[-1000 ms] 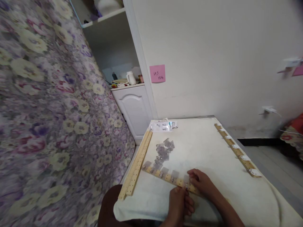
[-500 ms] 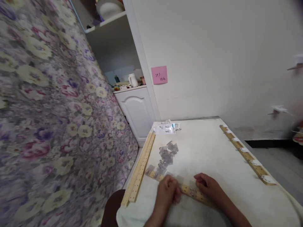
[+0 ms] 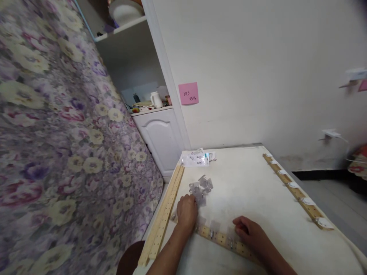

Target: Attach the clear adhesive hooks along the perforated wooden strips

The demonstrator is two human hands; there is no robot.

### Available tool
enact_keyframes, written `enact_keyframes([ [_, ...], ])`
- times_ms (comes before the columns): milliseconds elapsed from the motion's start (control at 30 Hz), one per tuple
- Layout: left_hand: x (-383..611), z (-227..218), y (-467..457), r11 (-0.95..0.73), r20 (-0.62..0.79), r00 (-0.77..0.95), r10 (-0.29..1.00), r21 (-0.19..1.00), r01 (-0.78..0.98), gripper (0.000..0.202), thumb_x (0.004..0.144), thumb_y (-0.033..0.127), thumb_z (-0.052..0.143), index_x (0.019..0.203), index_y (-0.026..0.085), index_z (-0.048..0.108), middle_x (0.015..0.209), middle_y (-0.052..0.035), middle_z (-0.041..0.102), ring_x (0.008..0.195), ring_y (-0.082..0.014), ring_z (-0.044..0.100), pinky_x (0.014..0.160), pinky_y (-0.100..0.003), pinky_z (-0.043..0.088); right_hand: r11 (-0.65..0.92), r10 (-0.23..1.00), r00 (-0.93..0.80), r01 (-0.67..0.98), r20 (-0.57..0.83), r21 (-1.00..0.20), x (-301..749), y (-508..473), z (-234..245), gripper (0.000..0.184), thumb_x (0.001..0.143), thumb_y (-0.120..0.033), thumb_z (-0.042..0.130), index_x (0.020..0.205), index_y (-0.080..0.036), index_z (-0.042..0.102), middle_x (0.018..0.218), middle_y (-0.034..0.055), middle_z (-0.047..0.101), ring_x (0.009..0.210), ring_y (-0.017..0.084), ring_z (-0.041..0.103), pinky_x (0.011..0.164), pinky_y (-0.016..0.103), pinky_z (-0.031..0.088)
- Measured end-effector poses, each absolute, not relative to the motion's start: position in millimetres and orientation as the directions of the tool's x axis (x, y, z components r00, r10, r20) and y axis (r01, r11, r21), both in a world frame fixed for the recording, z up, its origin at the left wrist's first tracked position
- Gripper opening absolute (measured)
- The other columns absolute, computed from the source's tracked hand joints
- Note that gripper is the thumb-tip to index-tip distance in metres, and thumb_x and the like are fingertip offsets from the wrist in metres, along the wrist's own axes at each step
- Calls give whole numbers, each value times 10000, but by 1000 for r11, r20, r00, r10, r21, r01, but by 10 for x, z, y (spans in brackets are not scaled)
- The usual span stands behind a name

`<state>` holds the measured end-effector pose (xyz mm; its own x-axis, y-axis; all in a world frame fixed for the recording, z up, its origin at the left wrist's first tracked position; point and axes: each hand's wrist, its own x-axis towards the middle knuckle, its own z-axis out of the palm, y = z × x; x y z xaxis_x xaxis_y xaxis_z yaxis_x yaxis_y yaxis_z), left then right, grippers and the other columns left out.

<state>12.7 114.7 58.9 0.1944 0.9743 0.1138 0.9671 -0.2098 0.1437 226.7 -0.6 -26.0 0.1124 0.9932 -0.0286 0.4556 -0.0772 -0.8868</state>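
A perforated wooden strip (image 3: 220, 237) lies crosswise at the front of the white-covered table, with several small metal clips carrying clear plastic pieces along it. My left hand (image 3: 187, 211) hangs over its left part, beside a loose pile of similar clear pieces with metal fittings (image 3: 202, 187). The back of that hand faces me and its fingertips are hidden, so its grip cannot be made out. Over the strip's right part, my right hand (image 3: 249, 230) has its fingers curled in close to a clear piece; what they hold, if anything, is hidden.
Two bare perforated wooden strips (image 3: 166, 214) run along the table's left edge. Another strip (image 3: 298, 194) with white round tags lies along the right edge. Blister packaging (image 3: 196, 159) sits at the back left. A floral curtain (image 3: 71, 152) hangs at left.
My left hand has moved left and away from me, from the middle of the strip to the pile, uncovering the strip's middle. My right hand stays almost in place. The camera view has shifted slightly.
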Motion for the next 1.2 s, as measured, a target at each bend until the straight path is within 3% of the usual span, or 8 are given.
enact_keyframes([
  [200,179,646,1160,-236,83,231,969,54,970,220,831,127,421,859,158,637,911,-96,654,919,-216,565,777,-313,353,-107,988,145,455,-46,-884,2261,-1,-233,247,732,-306,492,905,-198,631,777,28,673,739,180,618,691,275,443],
  [367,187,726,1075,-275,98,267,959,79,958,201,828,124,429,805,167,624,885,-84,645,891,-210,564,759,-307,344,-83,990,140,426,-25,-901,2265,-6,-227,245,733,-302,492,904,-191,628,768,29,672,712,177,609,673,276,441],
  [667,375,825,774,-396,185,352,918,361,844,138,814,156,446,748,203,558,783,0,628,759,-139,574,652,-222,350,-45,978,204,385,37,-922,2260,-31,-86,228,753,-337,484,874,-203,624,727,16,660,694,177,610,660,275,453],
  [867,635,858,404,-460,233,400,887,539,706,119,803,200,457,721,211,544,746,1,603,712,-148,553,634,-234,361,-20,965,261,118,11,-993,2340,-103,211,324,801,-452,463,896,-181,611,768,29,652,653,153,594,602,257,457],
  [933,700,845,261,-458,243,396,886,601,655,122,801,193,456,719,214,545,752,0,594,712,-149,546,637,-240,362,-25,967,254,62,-9,-998,2370,-141,297,357,805,-507,472,850,-178,603,699,13,623,595,138,566,551,244,436],
  [1067,790,796,35,-430,217,391,894,657,619,126,804,185,453,735,219,553,761,0,581,694,-145,536,639,-248,365,-42,969,243,7,-39,-999,2397,-218,373,383,824,-546,460,723,-189,554,522,-40,519,492,110,493,512,233,408],
  [1200,837,766,-81,-404,188,395,899,701,587,104,800,191,476,740,215,558,767,-3,583,694,-145,533,641,-253,372,-60,970,235,6,-57,-998,2395,-267,391,317,803,-495,512,702,-195,516,501,-56,498,455,96,466,476,222,382],
])
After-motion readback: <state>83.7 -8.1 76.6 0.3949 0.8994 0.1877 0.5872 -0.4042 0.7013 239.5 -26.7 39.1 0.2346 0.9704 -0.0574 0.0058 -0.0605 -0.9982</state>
